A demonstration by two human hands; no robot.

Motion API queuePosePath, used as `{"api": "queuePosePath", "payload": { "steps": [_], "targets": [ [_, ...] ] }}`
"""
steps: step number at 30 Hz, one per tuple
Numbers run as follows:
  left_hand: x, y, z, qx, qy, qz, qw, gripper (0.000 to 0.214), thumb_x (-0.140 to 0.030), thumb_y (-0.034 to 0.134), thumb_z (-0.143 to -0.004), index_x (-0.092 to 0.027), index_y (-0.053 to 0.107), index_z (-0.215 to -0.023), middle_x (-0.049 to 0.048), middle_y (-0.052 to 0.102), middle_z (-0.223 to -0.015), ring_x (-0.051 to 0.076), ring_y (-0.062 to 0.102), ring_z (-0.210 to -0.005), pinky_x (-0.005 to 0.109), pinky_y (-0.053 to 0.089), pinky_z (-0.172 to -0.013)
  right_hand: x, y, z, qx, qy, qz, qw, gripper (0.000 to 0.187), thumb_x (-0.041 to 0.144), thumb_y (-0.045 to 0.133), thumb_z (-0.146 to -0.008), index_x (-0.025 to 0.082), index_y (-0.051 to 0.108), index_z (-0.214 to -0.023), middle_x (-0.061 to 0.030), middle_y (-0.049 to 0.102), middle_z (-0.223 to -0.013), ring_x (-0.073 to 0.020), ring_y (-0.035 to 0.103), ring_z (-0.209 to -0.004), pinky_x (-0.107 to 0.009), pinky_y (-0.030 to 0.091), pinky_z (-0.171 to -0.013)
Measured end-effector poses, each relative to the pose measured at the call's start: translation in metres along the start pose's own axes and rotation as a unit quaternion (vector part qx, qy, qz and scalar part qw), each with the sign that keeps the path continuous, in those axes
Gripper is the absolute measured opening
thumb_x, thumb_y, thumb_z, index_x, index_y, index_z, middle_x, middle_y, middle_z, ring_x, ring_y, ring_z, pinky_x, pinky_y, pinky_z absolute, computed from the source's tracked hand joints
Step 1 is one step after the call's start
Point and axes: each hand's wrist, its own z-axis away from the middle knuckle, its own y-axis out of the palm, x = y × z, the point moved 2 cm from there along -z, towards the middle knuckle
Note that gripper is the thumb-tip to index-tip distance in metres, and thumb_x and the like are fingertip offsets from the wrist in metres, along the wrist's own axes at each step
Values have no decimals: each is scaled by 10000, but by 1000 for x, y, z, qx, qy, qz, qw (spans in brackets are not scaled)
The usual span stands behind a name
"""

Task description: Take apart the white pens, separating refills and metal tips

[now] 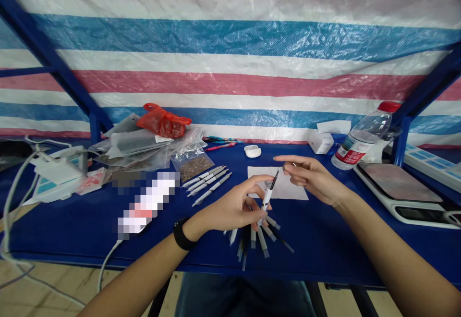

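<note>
White pen (267, 202) is leaning inside the curled left hand (234, 206), which is gripping it, while the half-open right hand (309, 177) is hovering just beside its black tip (277, 175).

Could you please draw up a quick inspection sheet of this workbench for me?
Surface: blue table, scattered with items.
Job's things: white pen; fanned pens below it; row of white pens; paper sheet.
Clutter: red plastic bag; clear bags; water bottle; digital scale.
Hands: left hand grips the white pen; right hand has its fingers by the pen's upper end, contact unclear.
Cables: white cable hangs off the table's left side.
Surroundings: striped tarp behind; tiled floor below.
</note>
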Motion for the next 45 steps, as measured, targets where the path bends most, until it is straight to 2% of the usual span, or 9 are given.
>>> {"api": "queuePosePath", "payload": {
  "steps": [3,8,15,21,25,33,36,39,45],
  "targets": [
    [2,0,0,3,0,1,1000,630,-254,700,-930,-309,412,-1488,37,614,-1062,135,712,-722,295,617,-675,5,9,4,20,-9,-116,993,306,439,889,-702,223,826,-909,22,595,-688,-40,218,-481,-269,171,-478],
    [2,2,-1,10,-11,-10,1000,601,-260,707,-923,-285,437,-1460,40,624,-1070,119,702,-686,275,605,-654,10,22,8,25,-41,-171,984,222,410,909,-708,250,795,-812,30,646,-709,-23,221,-438,-260,172,-452],
    [1,4,-1,16,-20,-12,1000,591,-272,710,-918,-272,455,-1451,29,611,-1055,105,693,-667,265,597,-632,9,24,10,-5,-68,-157,985,253,424,910,-709,245,747,-785,34,670,-753,-30,243,-441,-268,175,-464],
    [2,4,-1,12,-10,-10,1000,576,-286,718,-917,-258,462,-1432,29,614,-1044,111,693,-679,281,610,-646,5,26,10,22,-72,-119,990,264,427,873,-750,224,717,-812,77,491,-587,-48,249,-456,-270,189,-480],
    [4,3,-2,7,-8,-1,1000,566,-293,727,-912,-256,476,-1418,19,619,-1008,119,700,-686,273,608,-629,3,29,10,25,-67,-95,993,262,419,882,-735,212,728,-785,70,500,-586,-56,284,-469,-275,212,-489],
    [2,-1,-3,-32,-8,-2,999,549,-320,727,-907,-255,501,-1403,36,618,-1039,155,718,-760,270,613,-633,2,26,9,70,25,-117,990,269,386,850,-747,179,793,-907,3,583,-706,-61,280,-515,-264,203,-470],
    [3,-1,-3,-27,-12,-10,1000,536,-313,722,-904,-249,503,-1388,34,622,-1038,142,712,-730,280,615,-640,4,21,8,44,40,-119,991,284,425,858,-730,181,818,-870,-29,607,-756,-93,386,-581,-270,337,-519],
    [5,-1,-4,-24,-6,-19,1000,503,-309,728,-892,-227,520,-1342,22,606,-1005,133,702,-693,279,613,-621,8,15,7,-23,15,-85,996,360,536,876,-691,225,837,-868,-33,611,-807,-145,499,-726,-308,455,-694],
    [7,2,-5,-17,-9,-34,999,450,-354,719,-905,-226,533,-1295,-5,587,-964,107,674,-630,258,608,-589,14,6,12,-90,-31,-38,995,416,605,828,-734,269,839,-979,42,392,-640,-128,373,-626,-315,459,-697]
  ]
}}
